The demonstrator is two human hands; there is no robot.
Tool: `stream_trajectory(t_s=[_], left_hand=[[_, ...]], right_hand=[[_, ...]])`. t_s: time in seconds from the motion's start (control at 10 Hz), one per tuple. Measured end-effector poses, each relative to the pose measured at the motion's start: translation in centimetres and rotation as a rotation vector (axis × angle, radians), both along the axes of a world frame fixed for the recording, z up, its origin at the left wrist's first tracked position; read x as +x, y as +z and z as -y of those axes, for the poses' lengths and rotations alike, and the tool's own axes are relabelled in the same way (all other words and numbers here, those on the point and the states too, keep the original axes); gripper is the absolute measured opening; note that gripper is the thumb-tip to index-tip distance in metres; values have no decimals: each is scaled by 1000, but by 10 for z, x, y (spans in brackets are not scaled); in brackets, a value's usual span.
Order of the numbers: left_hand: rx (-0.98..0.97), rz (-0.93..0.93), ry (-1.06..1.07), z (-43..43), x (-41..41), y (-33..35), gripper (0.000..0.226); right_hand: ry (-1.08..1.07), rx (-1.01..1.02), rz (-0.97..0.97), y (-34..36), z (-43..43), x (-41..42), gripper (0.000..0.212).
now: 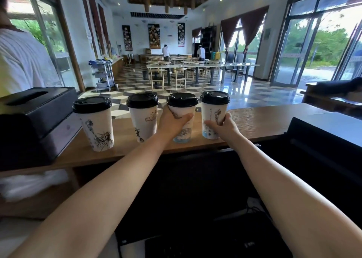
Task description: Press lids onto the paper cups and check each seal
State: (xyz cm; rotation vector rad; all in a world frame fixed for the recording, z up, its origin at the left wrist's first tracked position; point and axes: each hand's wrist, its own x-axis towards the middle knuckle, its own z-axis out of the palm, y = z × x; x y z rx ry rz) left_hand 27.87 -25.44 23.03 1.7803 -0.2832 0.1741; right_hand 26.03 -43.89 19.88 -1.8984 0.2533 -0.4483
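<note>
Counter of wood runs left to right, with four lidded paper cups in a row near its near edge. Far left, a person in a white shirt stands behind a black boxy machine on the counter's left end.

First cup is just right of the machine, standing free, ink drawing on its side, first lid black and on top. Second cup is next, apart from the first, second lid on, no hand on it.

Third cup is close beside the second. The left hand grips its upper half, fingers curled round the far left side, thumb laid across the near face. Third lid sits on the rim.

Fourth cup is a small gap further right. The right hand wraps its middle, digits curled round both sides. Fourth lid is on. Cannot tell whether either held cup is lifted off the wood.

Near right, a dark screen-like unit. Far across the room, dining tables with chairs, and two people in white at the far end. Glass doors line the right wall.
</note>
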Motion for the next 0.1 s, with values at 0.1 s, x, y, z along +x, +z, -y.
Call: stream_trajectory(t_s=[0.1], left_hand=[[50,-30,7,-1,-6,-7,64]], right_hand=[[9,-71,-81,4,1,-10,67]])
